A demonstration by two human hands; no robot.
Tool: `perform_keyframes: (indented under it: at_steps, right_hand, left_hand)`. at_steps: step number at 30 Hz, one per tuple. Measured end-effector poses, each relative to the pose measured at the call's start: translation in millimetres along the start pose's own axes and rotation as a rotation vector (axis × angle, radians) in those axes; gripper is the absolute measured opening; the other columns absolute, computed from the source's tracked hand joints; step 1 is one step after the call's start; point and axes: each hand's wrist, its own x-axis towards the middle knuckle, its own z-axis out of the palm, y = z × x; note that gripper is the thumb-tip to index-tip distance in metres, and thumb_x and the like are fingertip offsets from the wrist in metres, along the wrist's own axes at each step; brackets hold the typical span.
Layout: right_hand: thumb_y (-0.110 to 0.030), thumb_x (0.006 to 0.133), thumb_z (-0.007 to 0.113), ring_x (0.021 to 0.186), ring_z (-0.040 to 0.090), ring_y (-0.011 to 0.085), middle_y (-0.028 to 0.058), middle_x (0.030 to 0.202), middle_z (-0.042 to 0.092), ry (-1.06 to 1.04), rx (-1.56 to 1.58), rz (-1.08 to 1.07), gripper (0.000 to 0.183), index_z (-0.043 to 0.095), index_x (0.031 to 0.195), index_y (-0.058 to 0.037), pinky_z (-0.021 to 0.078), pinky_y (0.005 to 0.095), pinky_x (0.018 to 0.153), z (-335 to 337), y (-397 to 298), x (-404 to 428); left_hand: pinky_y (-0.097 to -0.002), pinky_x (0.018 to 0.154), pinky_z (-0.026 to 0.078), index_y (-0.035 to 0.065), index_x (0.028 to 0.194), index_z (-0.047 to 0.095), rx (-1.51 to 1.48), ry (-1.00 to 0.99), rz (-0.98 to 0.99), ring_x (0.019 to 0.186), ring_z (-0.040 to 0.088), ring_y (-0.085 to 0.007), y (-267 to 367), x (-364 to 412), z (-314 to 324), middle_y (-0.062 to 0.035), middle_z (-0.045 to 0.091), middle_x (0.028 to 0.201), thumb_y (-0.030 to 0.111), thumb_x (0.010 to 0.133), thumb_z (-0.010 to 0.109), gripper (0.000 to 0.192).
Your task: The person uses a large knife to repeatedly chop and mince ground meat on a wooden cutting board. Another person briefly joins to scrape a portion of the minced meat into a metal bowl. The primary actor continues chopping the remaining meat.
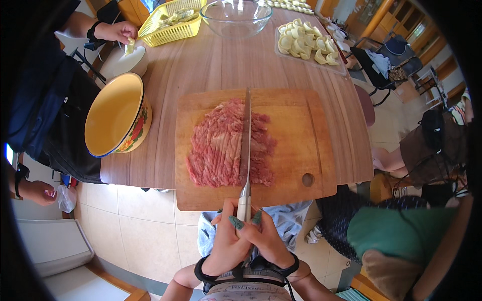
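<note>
My left hand point(228, 237) and my right hand point(268, 237) are together at the near edge of the board, both closed around the light handle of a long kitchen knife point(246, 139). Its blade points straight away from me and rests across a flat mound of raw minced meat point(218, 146). Score lines run through the meat, most of it left of the blade with a smaller part on the right. Beneath lies a wooden cutting board point(293, 124) with a round hole, its near edge overhanging the table point(162, 113). My fingers partly hide the handle.
To the left stands a yellow enamel basin point(109, 113) with a flower pattern. Beyond it, another person's hand point(120, 33) holds a small pale piece over a white bowl point(141, 67). Farther back are a yellow plastic basket point(169, 37), a glass bowl point(236, 28) and a tray of dumplings point(305, 43). People sit close on the right.
</note>
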Motion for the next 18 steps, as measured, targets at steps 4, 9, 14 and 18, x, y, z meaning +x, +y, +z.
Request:
perform_keyframes:
  at_steps: [4,9,14,18]
  right_hand:
    - [-0.016,0.077,0.056,0.09,0.048,0.0113,0.0089,0.1,0.051,0.039,0.018,-0.179,0.039,0.042,0.11,0.0027,0.0394,0.0262,0.078,6,-5,-14]
    - [-0.016,0.076,0.056,0.088,0.053,0.0156,0.0142,0.098,0.054,-0.186,0.024,-0.369,0.046,0.038,0.113,0.004,0.0426,0.031,0.075,1,-11,-21]
    - [-0.015,0.079,0.053,0.087,0.052,0.0128,0.0103,0.095,0.053,0.107,0.014,-0.004,0.039,0.04,0.11,0.004,0.0419,0.0287,0.074,1,-17,-7]
    - [-0.017,0.077,0.055,0.09,0.05,0.0125,0.0106,0.098,0.052,-0.127,-0.035,-0.028,0.047,0.036,0.115,0.0039,0.0414,0.0294,0.078,1,-25,-11]
  left_hand:
    - [-0.02,0.063,0.039,0.0036,0.108,0.038,-0.16,0.049,-0.053,0.077,0.045,-0.0074,-1,-14,10,-0.0027,0.046,0.09,0.006,0.078,0.052,0.034]
    - [-0.0327,0.072,0.036,0.0023,0.114,0.034,0.104,-0.07,0.309,0.08,0.048,-0.0202,5,-25,8,-0.0104,0.047,0.09,0.034,0.075,0.053,0.054]
    - [-0.0254,0.07,0.041,0.001,0.112,0.033,-0.302,0.005,-0.109,0.08,0.048,-0.0124,0,-6,10,-0.0078,0.047,0.096,0.012,0.08,0.052,0.039]
    - [-0.0255,0.068,0.044,0.0013,0.115,0.027,-0.45,-0.068,0.001,0.083,0.053,-0.0154,2,-17,9,-0.0137,0.045,0.103,0.015,0.081,0.053,0.045]
